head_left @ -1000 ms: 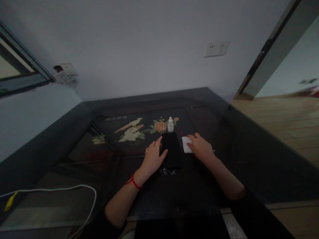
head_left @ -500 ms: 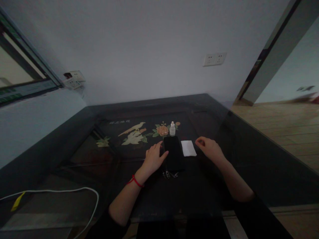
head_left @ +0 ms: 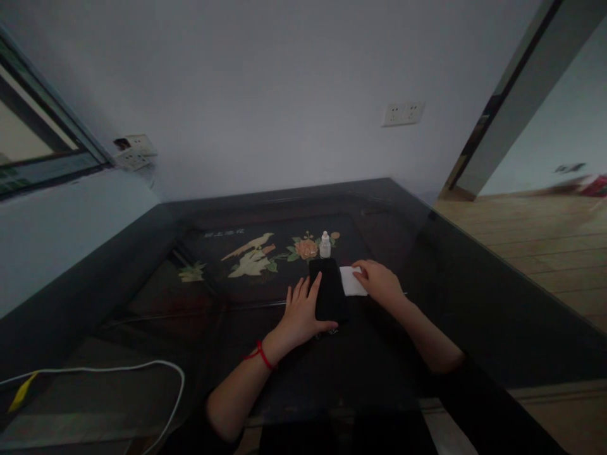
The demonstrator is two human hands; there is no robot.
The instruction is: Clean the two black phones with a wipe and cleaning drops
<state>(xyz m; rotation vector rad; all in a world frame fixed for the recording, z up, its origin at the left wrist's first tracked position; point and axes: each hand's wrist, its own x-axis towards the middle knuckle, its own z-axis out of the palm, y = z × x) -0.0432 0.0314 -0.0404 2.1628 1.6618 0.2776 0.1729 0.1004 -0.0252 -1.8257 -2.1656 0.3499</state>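
A black phone [head_left: 331, 294] lies flat on the dark table, with a small silvery charm [head_left: 333, 330] at its lower end. My left hand [head_left: 303, 316] rests open along the phone's left side, index finger on the phone and thumb stretched across its near end. To the phone's right lies a folded white tissue or cloth [head_left: 349, 282]. My right hand [head_left: 378, 281] pinches the upper right edge of this white piece between thumb and fingers. Just beyond the phone a small white dropper bottle [head_left: 325, 245] stands upright, touched by neither hand.
The glossy table [head_left: 199, 335] carries a bird-and-flower picture [head_left: 253, 256]. A white cable [head_left: 114, 366] with a yellow tag [head_left: 22, 393] curves along the left front. Behind the table rises a wall with sockets [head_left: 403, 114]; wooden floor [head_left: 516, 246] shows at the right.
My right hand has moved left and taken hold of the white piece's edge. My left hand has shifted onto the phone, its thumb now over the near end, partly covering the charm.
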